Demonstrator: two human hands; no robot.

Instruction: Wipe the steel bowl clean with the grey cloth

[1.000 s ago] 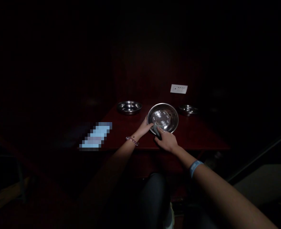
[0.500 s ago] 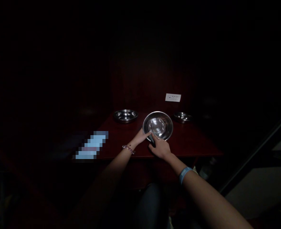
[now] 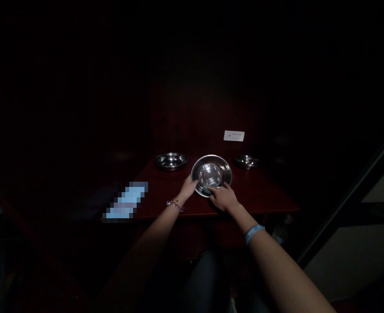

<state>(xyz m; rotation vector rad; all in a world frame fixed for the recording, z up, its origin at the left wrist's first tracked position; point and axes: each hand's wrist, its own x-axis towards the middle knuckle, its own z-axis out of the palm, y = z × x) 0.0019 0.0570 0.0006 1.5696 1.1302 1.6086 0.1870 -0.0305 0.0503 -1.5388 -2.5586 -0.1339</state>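
A shiny steel bowl is tilted up over the front of the table, its inside facing me. My left hand grips its lower left rim, with the thumb over the edge and the other fingers hidden behind. At the bowl's lower inner wall, my right hand presses a small grey cloth-like piece against the metal. Its exact kind is too dim to tell. Some fingers of that hand lie along the lower right rim.
Behind the bowl, a wide steel dish stands at the left and a smaller one at the right of the dark red table. A white socket plate is on the back wall. A blurred-out bright rectangle lies at left.
My right hand has shifted with the grey piece from the lower left to the bottom of the bowl's inside. My left thumb has drawn back to the rim. The view has moved slightly.
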